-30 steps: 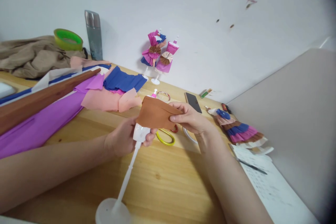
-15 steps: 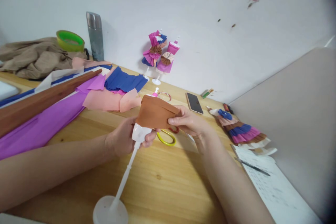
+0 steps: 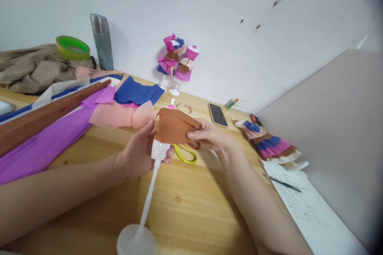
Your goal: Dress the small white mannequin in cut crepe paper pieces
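A small white doll mannequin (image 3: 160,150) leans on its slim stand, the round base (image 3: 136,240) low in the view. My left hand (image 3: 140,153) is closed around its body from the left, fingertips showing past the far side and thumb raised by the paper's left edge. Across the front of the torso lies a strip of brown crepe paper (image 3: 173,126), hiding most of it. The right end of that strip is pinched between thumb and fingers of my right hand (image 3: 206,135). Yellow-handled scissors (image 3: 186,161) lie on the table just behind the hands.
Colored crepe paper, including a blue piece (image 3: 139,91) and a purple roll (image 3: 44,147), covers the left. Two dressed mannequins (image 3: 183,72) stand by the wall. A phone (image 3: 218,114), a layered paper dress (image 3: 272,143) and a notebook (image 3: 302,203) with a pen lie to the right.
The mannequin's base has swung right, so its stand is more upright. My left thumb has lifted and shows beside the paper. The whole view has shifted slightly.
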`<state>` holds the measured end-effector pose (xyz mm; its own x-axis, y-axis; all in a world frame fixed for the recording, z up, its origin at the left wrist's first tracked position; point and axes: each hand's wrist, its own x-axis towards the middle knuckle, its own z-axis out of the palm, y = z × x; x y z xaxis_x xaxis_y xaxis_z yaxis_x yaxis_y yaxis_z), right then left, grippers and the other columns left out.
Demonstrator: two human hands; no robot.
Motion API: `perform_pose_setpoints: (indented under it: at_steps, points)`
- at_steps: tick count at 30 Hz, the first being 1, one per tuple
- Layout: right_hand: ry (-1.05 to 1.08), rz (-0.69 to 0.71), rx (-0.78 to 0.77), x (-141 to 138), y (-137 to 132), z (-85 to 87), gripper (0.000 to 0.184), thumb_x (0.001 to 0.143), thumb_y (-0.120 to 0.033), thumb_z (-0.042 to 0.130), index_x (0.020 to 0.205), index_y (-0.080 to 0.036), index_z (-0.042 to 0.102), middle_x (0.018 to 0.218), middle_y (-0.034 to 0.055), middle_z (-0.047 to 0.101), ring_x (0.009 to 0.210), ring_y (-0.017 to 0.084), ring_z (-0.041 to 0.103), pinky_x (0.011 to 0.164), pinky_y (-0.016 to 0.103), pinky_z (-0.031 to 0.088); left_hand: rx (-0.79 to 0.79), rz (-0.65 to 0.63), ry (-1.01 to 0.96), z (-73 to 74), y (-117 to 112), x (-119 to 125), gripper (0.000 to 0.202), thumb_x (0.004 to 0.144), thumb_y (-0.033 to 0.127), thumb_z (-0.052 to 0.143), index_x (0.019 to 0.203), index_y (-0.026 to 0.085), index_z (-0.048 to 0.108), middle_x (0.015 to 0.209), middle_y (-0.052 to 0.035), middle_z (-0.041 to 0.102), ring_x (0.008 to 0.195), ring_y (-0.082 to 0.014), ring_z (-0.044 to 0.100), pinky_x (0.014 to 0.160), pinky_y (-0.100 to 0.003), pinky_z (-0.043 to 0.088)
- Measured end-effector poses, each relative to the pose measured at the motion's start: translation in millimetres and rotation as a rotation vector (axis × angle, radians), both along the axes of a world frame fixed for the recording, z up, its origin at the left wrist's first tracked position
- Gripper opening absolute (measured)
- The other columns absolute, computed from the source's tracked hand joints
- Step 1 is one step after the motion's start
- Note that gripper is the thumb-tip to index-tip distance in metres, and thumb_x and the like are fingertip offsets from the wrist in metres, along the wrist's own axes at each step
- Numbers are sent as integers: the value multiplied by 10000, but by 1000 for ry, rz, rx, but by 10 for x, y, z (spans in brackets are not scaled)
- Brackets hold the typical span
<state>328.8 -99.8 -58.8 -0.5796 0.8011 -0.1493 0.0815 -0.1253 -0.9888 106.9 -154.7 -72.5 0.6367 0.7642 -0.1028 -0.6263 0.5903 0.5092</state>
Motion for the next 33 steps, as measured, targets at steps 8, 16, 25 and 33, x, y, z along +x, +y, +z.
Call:
perform_pose_setpoints:
  at_steps: [8,16,25,33]
  points:
    - [93,-25,-108,38,54,-23,467,571,-275,898,969,-117,711,802,48,741,651,118,664,635,225,569,111,40,39,-77,0,17,493,700,570,780,948,153,691,737,-48,652,624,-147,592,501,-221,440]
    - [49,6,-49,65,67,-33,449,604,-327,891,943,-98,706,700,43,713,610,128,648,560,213,561,49,8,161,-123,19,-39,432,702,436,792,972,112,699,775,-104,713,653,-185,655,605,-255,521]
    - [38,55,-106,45,28,17,369,582,-329,893,810,-90,728,652,38,708,540,90,605,493,164,481,-101,32,155,-88,24,-14,200,865,289,602,862,110,694,765,-122,730,740,-224,694,703,-343,572]
    - [61,24,-106,67,33,22,379,569,-298,901,855,-102,748,715,46,737,606,104,649,578,174,522,-7,-97,76,-177,90,-29,413,883,431,593,968,49,726,898,-172,735,810,-250,694,728,-362,579]
